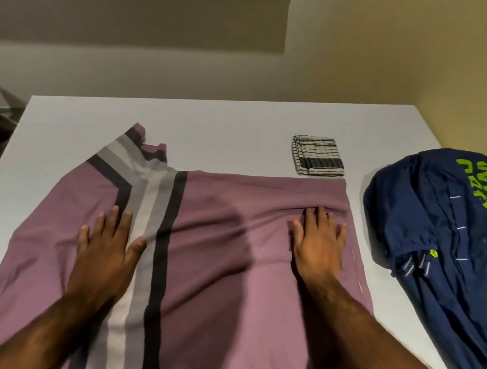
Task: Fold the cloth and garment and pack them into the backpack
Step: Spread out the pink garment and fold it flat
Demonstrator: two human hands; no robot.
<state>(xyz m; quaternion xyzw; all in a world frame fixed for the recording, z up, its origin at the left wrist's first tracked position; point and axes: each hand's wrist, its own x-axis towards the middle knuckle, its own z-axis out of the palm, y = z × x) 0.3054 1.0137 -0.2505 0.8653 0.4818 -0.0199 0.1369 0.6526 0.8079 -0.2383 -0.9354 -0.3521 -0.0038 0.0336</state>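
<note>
Both hands, left hand (108,239) and right hand (318,245), lie flat and open on the garment (210,260), gripping nothing, probably smoothing it for folding.

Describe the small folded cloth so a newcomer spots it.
Start at the white table. Past the far edge of the mauve garment, left of the navy backpack, lies the folded cloth. It alone is a small rectangle, white with thin dark stripes and one dark band.
</note>
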